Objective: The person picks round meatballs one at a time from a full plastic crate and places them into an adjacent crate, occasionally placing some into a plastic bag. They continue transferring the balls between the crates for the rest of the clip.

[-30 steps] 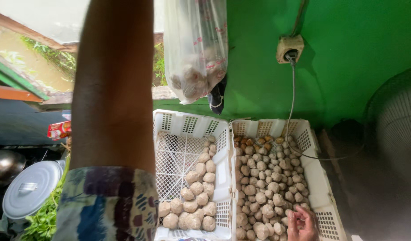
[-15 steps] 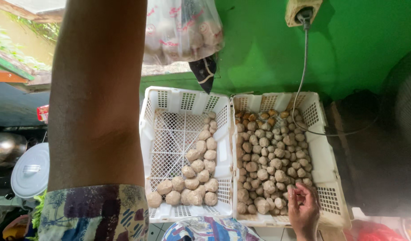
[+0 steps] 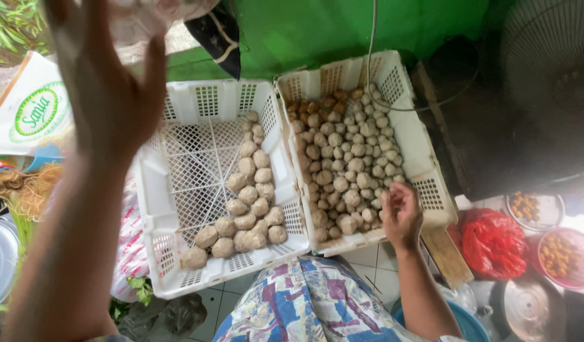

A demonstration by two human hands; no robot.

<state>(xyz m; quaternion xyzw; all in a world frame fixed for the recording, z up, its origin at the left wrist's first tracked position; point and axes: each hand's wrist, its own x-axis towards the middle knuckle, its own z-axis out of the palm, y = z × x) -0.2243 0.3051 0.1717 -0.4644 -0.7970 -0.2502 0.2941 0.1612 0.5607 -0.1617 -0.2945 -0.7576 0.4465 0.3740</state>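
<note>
Right hand is resting on the near right corner of the right crate, fingers curled loosely over the balls lying there; whether a ball is being pinched cannot be told, since the fingertips are hiding the contact. The balls are filling this white slotted crate almost wall to wall, pale beige in the main, with a few browner ones sitting along the far edge.

Left hand is being raised high and close to the camera, blurred, fingers spread and reaching up to a clear bag at the top edge; the bag is touching the fingertips, but a closed grasp is not showing.

Left crate is standing just beside the right one, their walls touching. It is holding a smaller lot of larger balls, running in a band from the far middle to the near right corner, leaving the mesh floor bare on the left.

Behind both crates a green wall is rising, with a thin cable hanging down over the right crate. A dark cloth is hanging beside the bag. To the right, a red bag and two bowls of small orange pieces are sitting on the tiled floor. A patterned garment is showing at the bottom.
</note>
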